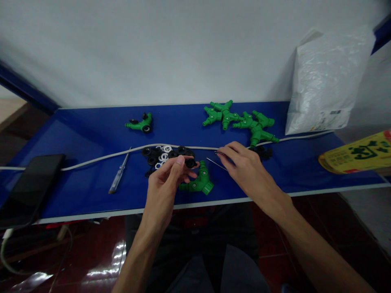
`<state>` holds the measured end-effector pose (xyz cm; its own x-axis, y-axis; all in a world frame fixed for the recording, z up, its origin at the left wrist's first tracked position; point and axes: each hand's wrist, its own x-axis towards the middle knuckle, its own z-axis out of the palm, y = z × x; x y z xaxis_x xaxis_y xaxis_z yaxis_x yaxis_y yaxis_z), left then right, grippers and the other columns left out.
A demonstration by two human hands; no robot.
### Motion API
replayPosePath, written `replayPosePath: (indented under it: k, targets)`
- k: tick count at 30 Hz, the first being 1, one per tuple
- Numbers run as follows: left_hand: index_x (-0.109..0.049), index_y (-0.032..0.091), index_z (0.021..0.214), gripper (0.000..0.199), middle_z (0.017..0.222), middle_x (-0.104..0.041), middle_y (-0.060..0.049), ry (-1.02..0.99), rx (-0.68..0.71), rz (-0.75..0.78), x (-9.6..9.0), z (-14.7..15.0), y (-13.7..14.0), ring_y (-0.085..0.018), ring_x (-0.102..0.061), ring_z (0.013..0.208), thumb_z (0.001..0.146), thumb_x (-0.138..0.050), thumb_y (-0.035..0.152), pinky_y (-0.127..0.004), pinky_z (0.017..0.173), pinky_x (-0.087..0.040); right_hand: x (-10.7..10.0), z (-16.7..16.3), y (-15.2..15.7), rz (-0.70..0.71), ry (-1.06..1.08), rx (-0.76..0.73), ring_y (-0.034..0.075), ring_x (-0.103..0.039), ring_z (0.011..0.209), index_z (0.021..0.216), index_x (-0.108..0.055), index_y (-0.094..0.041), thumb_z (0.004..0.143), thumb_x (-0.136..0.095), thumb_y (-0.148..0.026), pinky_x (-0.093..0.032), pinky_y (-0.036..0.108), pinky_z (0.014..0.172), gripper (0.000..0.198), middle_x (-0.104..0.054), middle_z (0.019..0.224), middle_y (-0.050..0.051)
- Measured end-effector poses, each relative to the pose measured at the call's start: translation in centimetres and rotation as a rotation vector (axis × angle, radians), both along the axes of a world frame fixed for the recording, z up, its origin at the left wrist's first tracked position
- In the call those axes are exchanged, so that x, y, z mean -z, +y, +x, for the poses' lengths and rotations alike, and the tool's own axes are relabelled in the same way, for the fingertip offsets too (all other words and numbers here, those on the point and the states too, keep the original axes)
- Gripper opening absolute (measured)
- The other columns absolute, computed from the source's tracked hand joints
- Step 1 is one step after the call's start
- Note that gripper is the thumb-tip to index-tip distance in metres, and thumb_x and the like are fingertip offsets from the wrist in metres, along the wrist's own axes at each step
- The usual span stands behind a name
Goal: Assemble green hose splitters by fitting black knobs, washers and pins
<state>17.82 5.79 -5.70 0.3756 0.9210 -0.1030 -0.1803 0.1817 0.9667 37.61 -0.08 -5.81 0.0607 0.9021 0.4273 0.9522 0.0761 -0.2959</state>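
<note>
On a clock face centred on the lone green fitting (201,184) by the table's near edge, with twelve toward the wall, the left hand (166,175) sits at nine. Its thumb and fingers pinch a small black part (191,163), which is at eleven, just above that fitting. The right hand (244,165) is between two and three, its fingers curled together near a thin metal rod (216,163); whether they grip the rod, or something small and dark at the fingertips, one cannot tell.

At ten, beside the left hand, black rings (147,151) and white rings (166,149) lie in a loose pile (partly covered by the fingers). A clear-handled screwdriver (117,180) is at nine, with a phone (33,187) farther out the same way. A green fitting with black parts (141,124) rests at ten, well apart from the green fittings (258,136) heaped between one and two. A pale cable (104,156) crosses the blue table (180,124). A white plastic bag (324,81) stands at two; a yellow container (359,154) tilts at three.
</note>
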Motion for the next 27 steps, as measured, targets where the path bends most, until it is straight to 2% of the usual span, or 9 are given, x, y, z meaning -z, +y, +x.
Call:
replayPosePath:
  k: [2,3,6,9,11,13,17,21,27]
  targets:
    - [-0.079,0.017,0.096,0.032,0.086,-0.075,-0.006,-0.027,0.018,-0.045,-0.3,0.0,-0.1,-0.012,-0.065,0.071,0.090,-0.070,0.048,-0.022,0.063,-0.050,-1.5,-0.9,-0.6,0.114,0.173,-0.041,0.018,-0.069,0.084,0.103,-0.073,-0.018,0.097,-0.062,-0.016,-0.055,0.032,0.077,0.013,-0.072,0.097,0.006]
    - [-0.078,0.017,0.096,0.032,0.086,-0.075,-0.006,-0.038,0.029,-0.058,-0.3,0.1,-0.1,-0.012,-0.064,0.070,0.090,-0.071,0.048,-0.021,0.063,-0.050,-2.2,-1.4,-0.9,0.127,0.266,-0.083,0.017,-0.069,0.084,0.107,-0.073,-0.020,0.095,-0.065,-0.017,-0.055,0.030,0.078,0.014,-0.072,0.097,0.004]
    - [-0.078,0.016,0.094,0.032,0.085,-0.074,-0.005,-0.054,0.062,-0.061,-0.3,0.1,-0.2,-0.011,-0.063,0.068,0.088,-0.074,0.047,-0.021,0.062,-0.050,-3.7,-2.8,-1.6,0.098,0.451,-0.206,0.015,-0.070,0.090,0.114,-0.073,-0.022,0.093,-0.069,-0.021,-0.056,0.027,0.082,0.020,-0.073,0.105,0.003]
    - [-0.078,0.018,0.092,0.030,0.077,-0.072,-0.002,-0.025,0.081,-0.026,-0.3,0.1,-0.2,-0.010,-0.062,0.067,0.087,-0.074,0.047,-0.020,0.063,-0.050,-3.8,-3.5,-1.7,0.083,0.512,-0.233,0.015,-0.070,0.098,0.115,-0.074,-0.023,0.093,-0.070,-0.019,-0.056,0.026,0.087,0.022,-0.073,0.110,0.003]
    - [-0.078,0.019,0.093,0.027,0.077,-0.073,-0.001,0.035,0.085,0.028,-0.2,0.0,-0.3,-0.012,-0.065,0.071,0.086,-0.077,0.045,-0.021,0.066,-0.052,-3.3,-3.4,-1.7,0.086,0.519,-0.215,0.016,-0.070,0.099,0.114,-0.074,-0.023,0.094,-0.069,-0.019,-0.056,0.027,0.087,0.021,-0.073,0.109,0.004]
    - [-0.079,0.021,0.097,0.026,0.086,-0.076,-0.002,0.132,0.080,0.125,-0.1,-0.2,-0.4,-0.014,-0.068,0.078,0.083,-0.080,0.043,-0.023,0.072,-0.055,-2.6,-3.0,-1.9,0.087,0.515,-0.168,0.016,-0.070,0.098,0.112,-0.075,-0.023,0.094,-0.069,-0.020,-0.056,0.029,0.086,0.020,-0.073,0.109,0.004]
    - [-0.078,0.026,0.111,0.032,0.103,-0.078,-0.002,0.377,0.073,0.441,0.5,-0.4,-0.3,-0.018,-0.070,0.088,0.082,-0.082,0.038,-0.030,0.083,-0.057,-0.6,-2.7,-3.5,0.012,0.566,-0.030,0.015,-0.069,0.087,0.116,-0.073,-0.023,0.094,-0.070,-0.027,-0.058,0.030,0.081,0.023,-0.071,0.109,0.004]
    - [-0.076,0.027,0.117,0.031,0.113,-0.077,-0.004,0.499,0.140,0.727,1.5,-0.1,0.1,-0.020,-0.070,0.102,0.087,-0.078,0.031,-0.035,0.094,-0.056,1.5,-4.0,-5.2,-0.049,0.563,0.022,0.018,-0.070,0.089,0.124,-0.070,-0.023,0.087,-0.078,-0.034,-0.060,0.034,0.084,0.039,-0.069,0.115,0.007]
    - [-0.076,0.025,0.116,0.028,0.112,-0.074,-0.006,0.622,0.175,0.868,1.6,0.4,0.7,-0.022,-0.070,0.103,0.089,-0.075,0.033,-0.038,0.092,-0.057,3.0,-6.1,-5.5,0.048,0.542,0.075,0.023,-0.072,0.098,0.119,-0.072,-0.024,0.089,-0.074,-0.024,-0.062,0.038,0.089,0.030,-0.072,0.112,0.008]
